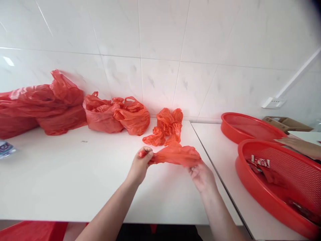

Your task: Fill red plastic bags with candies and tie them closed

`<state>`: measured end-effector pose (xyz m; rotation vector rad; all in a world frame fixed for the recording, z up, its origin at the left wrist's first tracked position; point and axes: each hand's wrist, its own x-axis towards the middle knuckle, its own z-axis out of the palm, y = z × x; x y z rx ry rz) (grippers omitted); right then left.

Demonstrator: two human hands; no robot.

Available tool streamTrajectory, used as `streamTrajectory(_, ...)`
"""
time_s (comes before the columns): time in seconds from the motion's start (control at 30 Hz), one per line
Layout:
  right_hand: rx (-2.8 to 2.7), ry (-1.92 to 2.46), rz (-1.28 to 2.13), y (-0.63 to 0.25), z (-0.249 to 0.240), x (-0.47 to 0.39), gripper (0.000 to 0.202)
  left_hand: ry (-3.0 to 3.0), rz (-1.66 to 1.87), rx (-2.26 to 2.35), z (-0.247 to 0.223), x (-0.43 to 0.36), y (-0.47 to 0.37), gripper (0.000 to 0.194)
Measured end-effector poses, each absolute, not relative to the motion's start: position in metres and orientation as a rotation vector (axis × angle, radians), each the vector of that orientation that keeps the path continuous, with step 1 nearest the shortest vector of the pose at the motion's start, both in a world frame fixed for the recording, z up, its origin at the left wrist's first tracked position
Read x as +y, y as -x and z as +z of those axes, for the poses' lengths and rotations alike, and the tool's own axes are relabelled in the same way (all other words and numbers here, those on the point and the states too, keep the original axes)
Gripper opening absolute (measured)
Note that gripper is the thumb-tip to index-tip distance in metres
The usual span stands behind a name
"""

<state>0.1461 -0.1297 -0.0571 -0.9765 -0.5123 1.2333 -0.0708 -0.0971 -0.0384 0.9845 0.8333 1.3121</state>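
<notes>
A thin red plastic bag [175, 155] is stretched sideways between my two hands, above the white table. My left hand [140, 164] is closed around its bunched end, and a bit of the bag pokes out past the thumb. At the other end, my right hand [202, 175] has its fingers curled against the bag's edge, slightly smeared by motion. Just behind lies a heap of crumpled red plastic bags [169, 124], close to the wall.
Filled red bags [102, 115] line the wall at the left. A clear package [6, 149] lies at the left edge. Two red mesh baskets [262, 197] stand on the right, the nearer holding small packets. Another person's hand [299, 145] reaches in by the baskets. Cardboard boxes [288, 124] sit behind.
</notes>
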Motion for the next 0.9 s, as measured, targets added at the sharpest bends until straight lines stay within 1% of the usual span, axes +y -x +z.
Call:
streamTrajectory(0.13,-0.531,1.000,1.354,-0.168,-0.062,-0.127,0.025,-0.771,1.380,0.805,-0.038,-0.077,0.091,0.023)
streamTrajectory(0.23,-0.646,1.068,1.449,-0.185,-0.059,-0.129,0.031,-0.680,1.401,0.796,-0.032,-0.067,0.091,0.023)
streamTrajectory(0.3,-0.787,1.214,1.404,-0.195,-0.054,-0.135,0.038,-0.653,1.392,0.795,-0.027,-0.061,0.086,0.024)
streamTrajectory(0.33,-0.857,1.332,1.281,-0.197,-0.051,-0.141,0.042,-0.650,1.382,0.794,-0.026,-0.059,0.083,0.025)
streamTrajectory(0.4,-0.918,1.562,0.828,-0.193,-0.042,-0.155,0.049,-0.665,1.351,0.786,-0.024,-0.057,0.075,0.026)
streamTrajectory(0.47,-0.948,1.606,0.355,-0.175,-0.030,-0.171,0.039,-0.704,1.302,0.773,-0.022,-0.057,0.064,0.026)
streamTrajectory(0.5,-1.024,1.527,0.251,-0.163,-0.024,-0.177,0.026,-0.728,1.275,0.766,-0.021,-0.059,0.059,0.025)
streamTrajectory(0.53,-1.181,1.418,0.241,-0.151,-0.019,-0.181,0.014,-0.752,1.247,0.758,-0.019,-0.060,0.053,0.025)
streamTrajectory(0.57,-1.414,1.302,0.300,-0.139,-0.016,-0.181,0.012,-0.775,1.221,0.750,-0.017,-0.062,0.048,0.025)
streamTrajectory(0.63,-1.791,1.213,0.380,-0.125,-0.015,-0.169,0.022,-0.816,1.153,0.729,-0.012,-0.065,0.043,0.023)
streamTrajectory(0.7,-1.961,1.497,0.374,-0.127,-0.022,-0.147,0.031,-0.926,1.043,0.699,-0.005,-0.064,0.046,0.022)
streamTrajectory(0.77,-1.950,1.930,0.344,-0.140,-0.032,-0.123,0.032,-1.136,0.954,0.737,0.001,-0.059,0.057,0.019)
streamTrajectory(0.83,-1.938,2.160,0.352,-0.156,-0.040,-0.106,0.029,-1.442,0.954,0.953,0.007,-0.054,0.071,0.013)
streamTrajectory(0.9,-1.955,2.205,0.360,-0.164,-0.044,-0.099,0.040,-1.791,1.089,1.278,0.012,-0.054,0.079,0.008)
